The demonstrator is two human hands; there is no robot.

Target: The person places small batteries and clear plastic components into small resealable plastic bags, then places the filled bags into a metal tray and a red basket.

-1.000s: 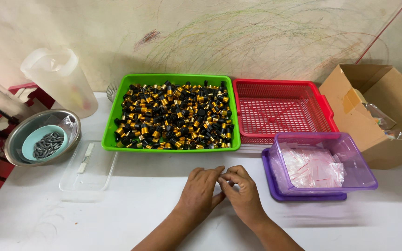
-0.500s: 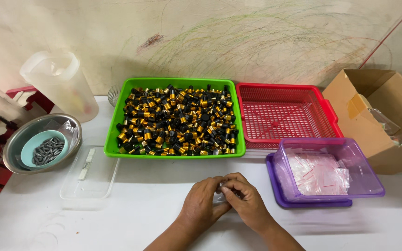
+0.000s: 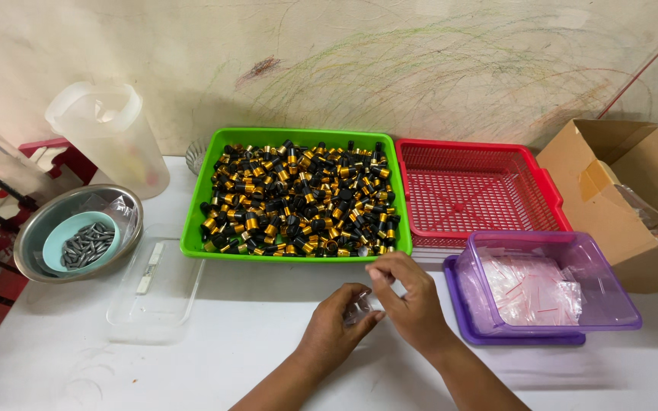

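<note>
1. Head view: I see my left hand (image 3: 334,323) and right hand (image 3: 413,297) meeting over the white table (image 3: 268,358), both pinching one small clear plastic bag (image 3: 359,308); the fingers are curled partly closed on it, and whether anything is inside I cannot tell.
2. The green plastic tray (image 3: 196,228) heaped with black-and-gold cylindrical parts (image 3: 298,198), too many to count, lies straight ahead of the hands, its long axis left to right; the right hand is nearer.
3. I count one empty red mesh basket (image 3: 481,198), one purple tub of clear bags (image 3: 550,289), one cardboard box (image 3: 618,190), one steel bowl (image 3: 39,228), one clear jug (image 3: 112,137).
</note>
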